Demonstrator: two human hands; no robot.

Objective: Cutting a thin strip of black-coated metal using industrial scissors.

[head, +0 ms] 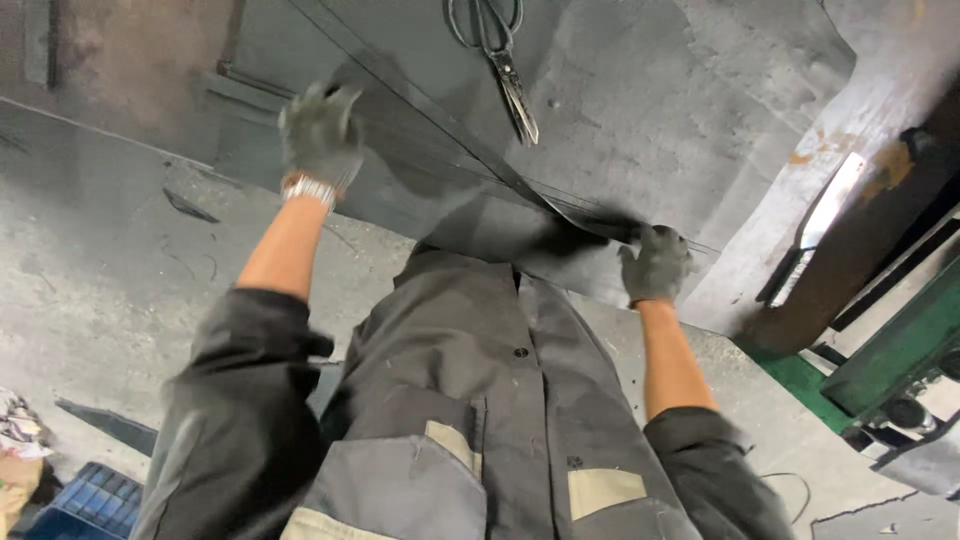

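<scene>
Dark sheet material (pixel 480 225), thin and flexible like rubber or sheet metal, lay across the grey work surface (pixel 640 120) with its near edge hanging toward the person's body. The left hand (pixel 320 130), in a grey knitted glove with a metal watchband at the wrist, lay spread and pressed flat on the sheet's upper left part, apparently to keep it from sliding; it gripped nothing. The right hand (pixel 655 262), gloved the same way, had its fingers curled shut over the sheet's right edge, pinching it where a straight crease or cut line ran diagonally across, likely so the edge stayed taut and lined up. Both sleeves of the grey work jacket (pixel 500 400) were pushed up the forearms. Large shears (pixel 500 60) rested on the surface well beyond the sheet, blades pointing toward the person, within reach but untouched. A green machine frame (pixel 890 360) stood at the right, and a blue crate (pixel 95 500) sat on the floor at lower left.
</scene>
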